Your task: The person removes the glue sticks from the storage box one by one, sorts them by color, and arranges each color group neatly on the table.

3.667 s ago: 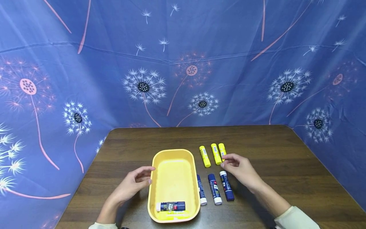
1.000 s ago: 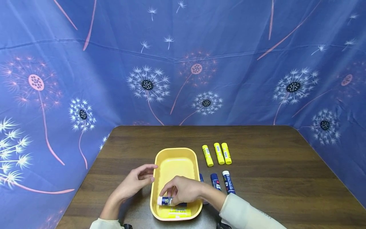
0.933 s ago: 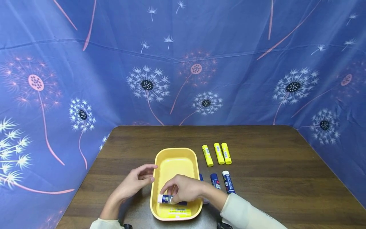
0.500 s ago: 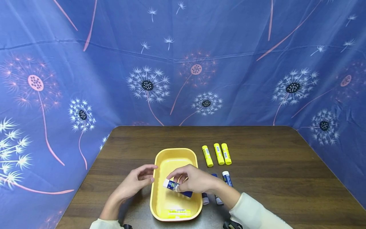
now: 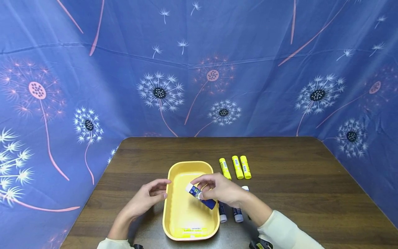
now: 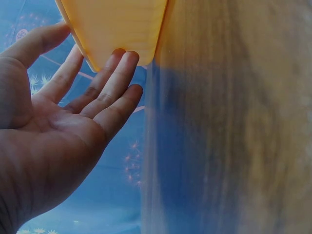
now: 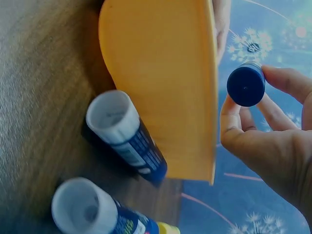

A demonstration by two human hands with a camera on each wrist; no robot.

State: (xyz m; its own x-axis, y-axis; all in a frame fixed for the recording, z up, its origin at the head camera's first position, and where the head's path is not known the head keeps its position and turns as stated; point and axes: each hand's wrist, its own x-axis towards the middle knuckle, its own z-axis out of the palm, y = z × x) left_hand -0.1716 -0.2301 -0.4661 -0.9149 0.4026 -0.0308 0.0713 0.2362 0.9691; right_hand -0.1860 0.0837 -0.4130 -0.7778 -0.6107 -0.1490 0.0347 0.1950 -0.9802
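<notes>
My right hand pinches a blue glue stick with a white end between thumb and fingers, tilted over the right half of the yellow tray. The right wrist view shows its round dark-blue end above the tray's rim. My left hand has its fingers loosely extended, fingertips right at the tray's left rim; the left wrist view shows its palm holding nothing. Inside the tray, a yellow glue stick lies crosswise at the near end.
Blue glue sticks lie right of the tray: one close beside its wall, another farther right, and a third mostly hidden by my right hand. Behind them lie three yellow glue sticks. A blue dandelion-patterned cloth hangs beyond the wooden table.
My right hand came from beside the yellow glue sticks, gripped the blue glue stick in the tray's near end, and lifted it away and rightward. My left hand stays at the rim.
</notes>
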